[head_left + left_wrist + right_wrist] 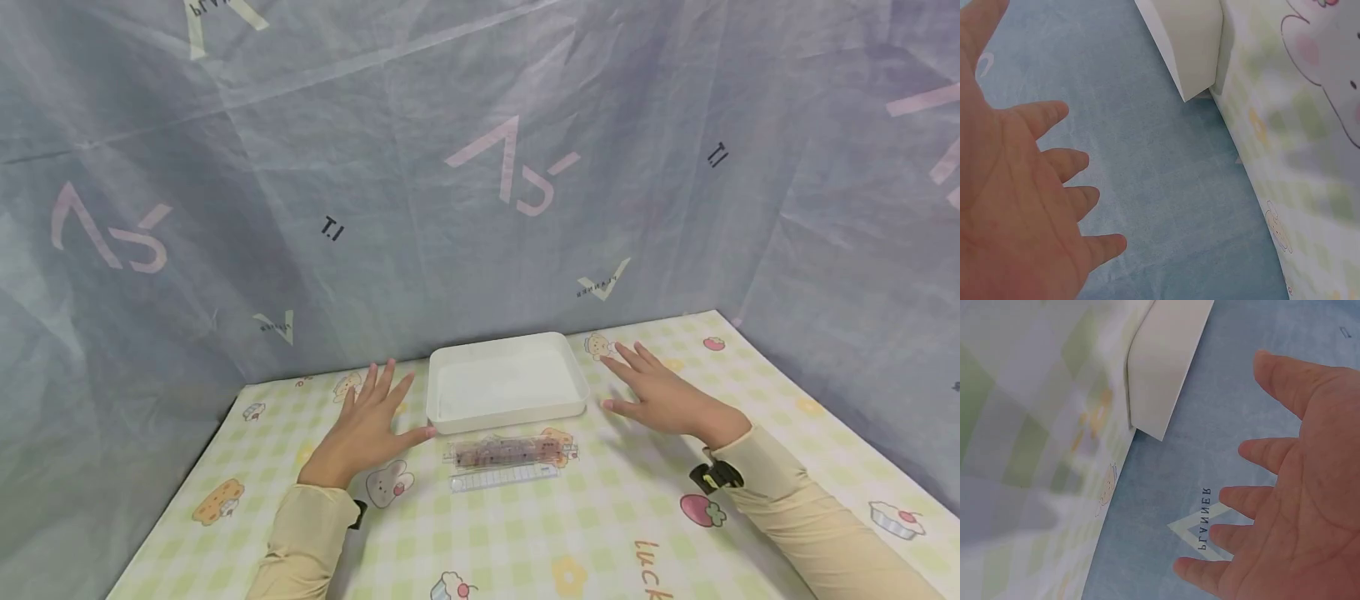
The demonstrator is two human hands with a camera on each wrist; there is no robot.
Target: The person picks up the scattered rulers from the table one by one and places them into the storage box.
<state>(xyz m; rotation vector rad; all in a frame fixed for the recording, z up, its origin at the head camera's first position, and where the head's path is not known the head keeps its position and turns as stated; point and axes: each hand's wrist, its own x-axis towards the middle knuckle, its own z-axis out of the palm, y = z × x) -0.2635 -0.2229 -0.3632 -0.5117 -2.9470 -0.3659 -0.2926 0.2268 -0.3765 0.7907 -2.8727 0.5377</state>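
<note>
White plastic forms the shallow tray [507, 408], which is set at the centre of the head view near the back edge of the checked tablecloth [615, 508]. Just below it in the frame a clear box [508, 452] and a clear ruler [502, 477] are laid side by side. The left hand [365, 429] is spread flat at the tray's left, thumb nearly touching its corner. The right hand [660, 392] is held at the tray's right, fingers wide, nothing gripped. Grey printed sheeting [480, 167] fills the upper frame.
</note>
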